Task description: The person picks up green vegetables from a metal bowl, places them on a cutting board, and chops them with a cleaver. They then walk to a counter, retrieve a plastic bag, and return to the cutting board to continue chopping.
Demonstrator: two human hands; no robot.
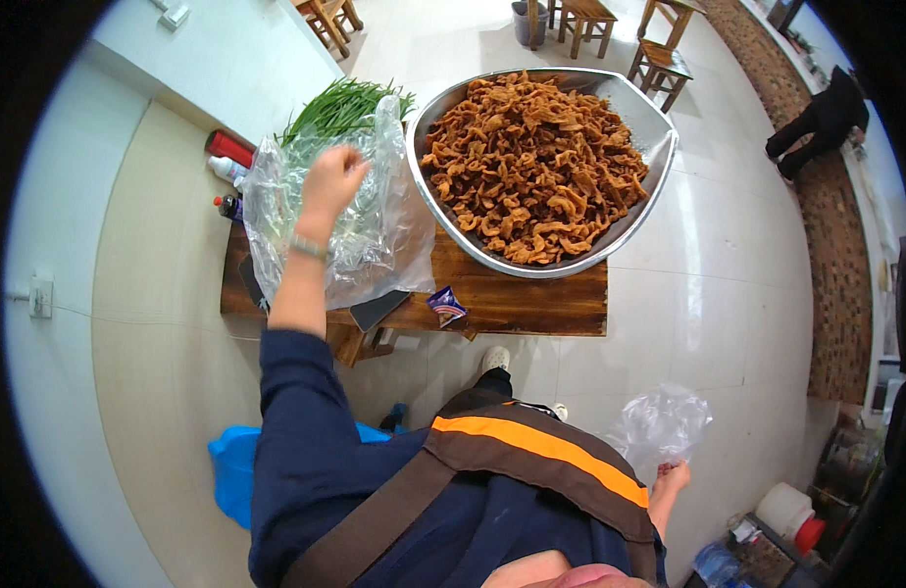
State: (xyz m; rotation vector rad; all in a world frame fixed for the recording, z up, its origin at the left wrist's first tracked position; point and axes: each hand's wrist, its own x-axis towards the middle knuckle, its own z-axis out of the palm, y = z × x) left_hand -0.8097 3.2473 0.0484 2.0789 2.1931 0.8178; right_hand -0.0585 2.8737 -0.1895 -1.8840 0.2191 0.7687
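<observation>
My left hand (334,182), fingers curled and somewhat blurred, is over a large clear plastic bag (401,257) on the wooden table (534,305). Whether it grips the plastic cannot be told. Long green stalks, perhaps garlic chives (343,106), stick out at the bag's far end. To the right stands a big metal bowl (662,158) heaped with brown fried strips (537,169). Down at my right side, my right hand (671,478) pinches a thin clear plastic bag (666,419), which hangs out over the floor.
A small purple packet (446,305) and a dark flat object (378,310) lie along the near table edge. Bottles (226,169) and a red canister (232,149) line the wall side. A blue plastic stool or tub (232,470) is behind my left arm. Another person (821,121) stands far right.
</observation>
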